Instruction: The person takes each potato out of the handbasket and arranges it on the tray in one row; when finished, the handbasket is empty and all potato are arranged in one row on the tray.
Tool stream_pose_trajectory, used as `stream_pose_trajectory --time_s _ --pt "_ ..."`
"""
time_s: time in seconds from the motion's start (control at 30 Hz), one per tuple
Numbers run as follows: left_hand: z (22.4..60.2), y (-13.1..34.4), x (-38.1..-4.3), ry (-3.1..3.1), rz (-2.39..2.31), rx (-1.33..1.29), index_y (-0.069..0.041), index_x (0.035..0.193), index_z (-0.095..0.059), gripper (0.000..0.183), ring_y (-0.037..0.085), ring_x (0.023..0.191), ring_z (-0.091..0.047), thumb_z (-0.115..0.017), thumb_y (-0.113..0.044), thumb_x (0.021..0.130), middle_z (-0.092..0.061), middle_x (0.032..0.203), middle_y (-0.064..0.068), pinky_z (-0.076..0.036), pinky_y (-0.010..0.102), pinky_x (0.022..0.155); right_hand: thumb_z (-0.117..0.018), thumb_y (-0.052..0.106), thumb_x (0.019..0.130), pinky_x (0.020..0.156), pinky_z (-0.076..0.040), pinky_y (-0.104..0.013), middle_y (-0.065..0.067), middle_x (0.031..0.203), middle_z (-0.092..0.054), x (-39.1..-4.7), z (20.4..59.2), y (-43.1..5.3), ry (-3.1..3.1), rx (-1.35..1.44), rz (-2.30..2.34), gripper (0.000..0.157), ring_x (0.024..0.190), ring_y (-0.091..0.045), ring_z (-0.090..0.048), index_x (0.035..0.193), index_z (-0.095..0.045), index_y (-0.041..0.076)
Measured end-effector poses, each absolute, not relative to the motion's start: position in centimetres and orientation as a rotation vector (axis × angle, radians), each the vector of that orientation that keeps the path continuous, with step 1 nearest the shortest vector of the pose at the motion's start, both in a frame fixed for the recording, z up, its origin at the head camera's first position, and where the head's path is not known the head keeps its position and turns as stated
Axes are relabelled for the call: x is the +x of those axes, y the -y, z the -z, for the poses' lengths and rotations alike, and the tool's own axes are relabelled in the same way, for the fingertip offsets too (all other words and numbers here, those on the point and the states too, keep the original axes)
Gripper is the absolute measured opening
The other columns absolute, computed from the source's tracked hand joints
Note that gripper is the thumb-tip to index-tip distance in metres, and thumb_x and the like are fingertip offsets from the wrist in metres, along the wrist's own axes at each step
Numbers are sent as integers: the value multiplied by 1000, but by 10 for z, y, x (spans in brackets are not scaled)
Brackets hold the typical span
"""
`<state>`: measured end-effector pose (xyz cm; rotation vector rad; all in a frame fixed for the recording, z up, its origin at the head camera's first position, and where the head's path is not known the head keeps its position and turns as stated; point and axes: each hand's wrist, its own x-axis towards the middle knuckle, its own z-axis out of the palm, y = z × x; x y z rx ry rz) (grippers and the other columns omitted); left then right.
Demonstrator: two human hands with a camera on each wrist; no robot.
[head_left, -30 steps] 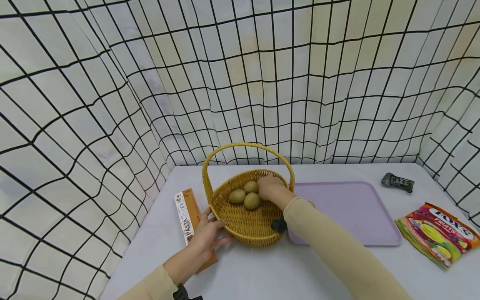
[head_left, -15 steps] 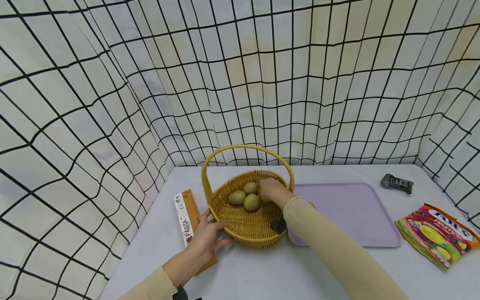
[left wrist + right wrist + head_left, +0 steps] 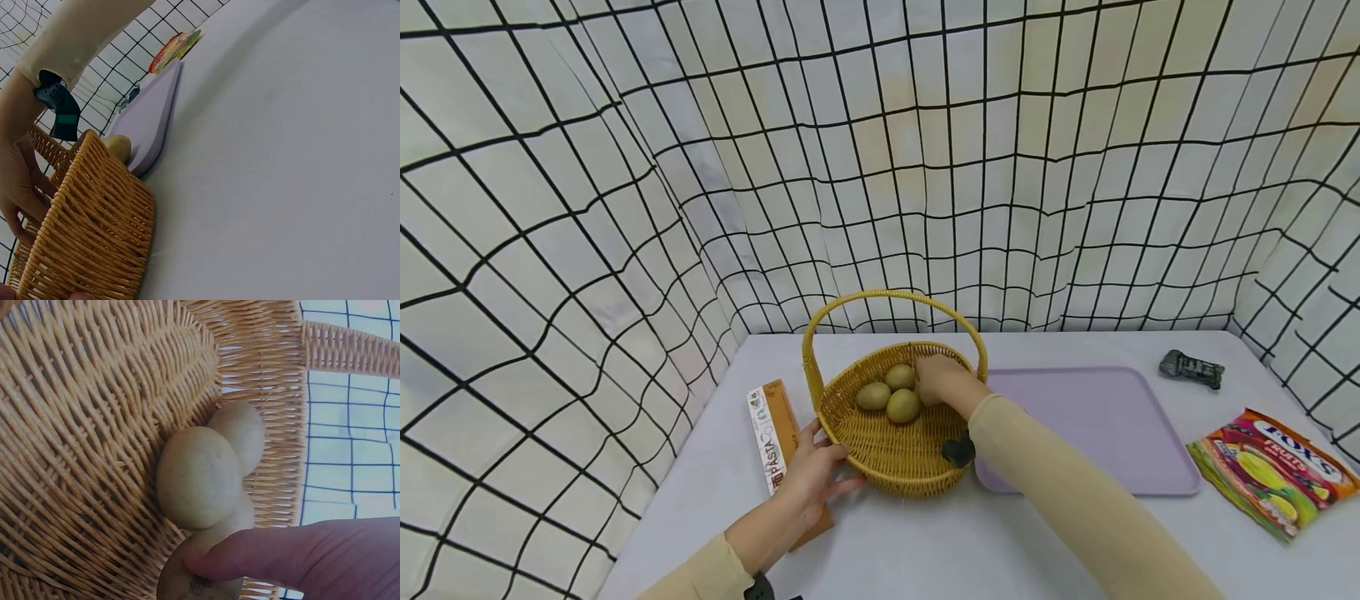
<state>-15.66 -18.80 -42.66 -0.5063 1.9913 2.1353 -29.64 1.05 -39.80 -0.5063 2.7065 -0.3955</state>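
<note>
A yellow wicker basket (image 3: 880,454) with a tall handle stands in the middle of the table. My left hand (image 3: 811,471) holds its left rim; only fingertips show at the bottom of the left wrist view. My right hand (image 3: 940,382) reaches down inside the basket at the right. Seen from the right wrist, its thumb presses on a dark-spotted potato (image 3: 177,580), and the other fingers are hidden. Several more potatoes (image 3: 903,406) lie together beside this hand. Another potato (image 3: 117,148) shows at the tray's edge behind the basket in the left wrist view.
Under my left forearm lies a long pasta box (image 3: 775,429). A lilac tray (image 3: 1090,425) sits right of the basket, partly behind my right sleeve. Farther right are a dark small packet (image 3: 1191,368) and a Fox's fruits bag (image 3: 1273,475). Black netting (image 3: 925,208) hangs behind the table.
</note>
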Motion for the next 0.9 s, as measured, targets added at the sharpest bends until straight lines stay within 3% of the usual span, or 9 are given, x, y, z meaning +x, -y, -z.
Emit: stream_pose_trajectory --time_s 0.13,0.27,0.37,0.53,0.67,0.9 --pt "428 187 -158 -1990 -2139 -508 -9 166 -1 79 48 140 -45 -49 -4 103 -27 161 32 -66 47 86 -57 11 102 90 -50 -39 -18 137 -62 -290 388 -12 -2712 -529 434 38 122 -29 -59 140 -56 3" --pt "428 188 -158 -1988 -2138 -507 -9 166 -1 79 48 141 -44 -49 -4 103 -26 161 32 -66 47 87 -56 11 103 97 -53 -42 -17 126 -66 -284 379 -13 -2716 -579 440 27 120 -30 -61 128 -61 3" --pt "428 188 -159 -1983 -2138 -507 -10 166 0 79 48 140 -45 -48 -4 104 -25 161 32 -65 49 89 -53 13 106 103 -54 -44 -16 126 -67 -278 371 -13 -2726 -640 449 27 123 -32 -61 129 -61 3" --pt "428 189 -158 -1981 -2143 -504 -9 166 -1 79 48 140 -45 -48 -4 103 -25 162 33 -65 50 89 -52 14 107 95 -58 -42 -14 118 -68 -266 357 -13 -2738 -730 481 19 112 -30 -65 121 -62 4" --pt "428 190 -157 -1979 -2147 -496 -8 166 -1 78 49 140 -45 -49 -3 103 -25 162 33 -65 49 88 -52 16 108 92 -58 -40 -13 119 -69 -256 346 -14 -2732 -769 471 22 107 -27 -66 125 -61 7" --pt "428 189 -157 -1968 -2151 -490 -9 166 -1 78 49 142 -42 -48 -3 104 -24 162 33 -65 51 90 -52 15 107 102 -56 -40 -6 134 -69 -242 329 -17 -2761 -817 412 31 121 -25 -64 135 -65 17"
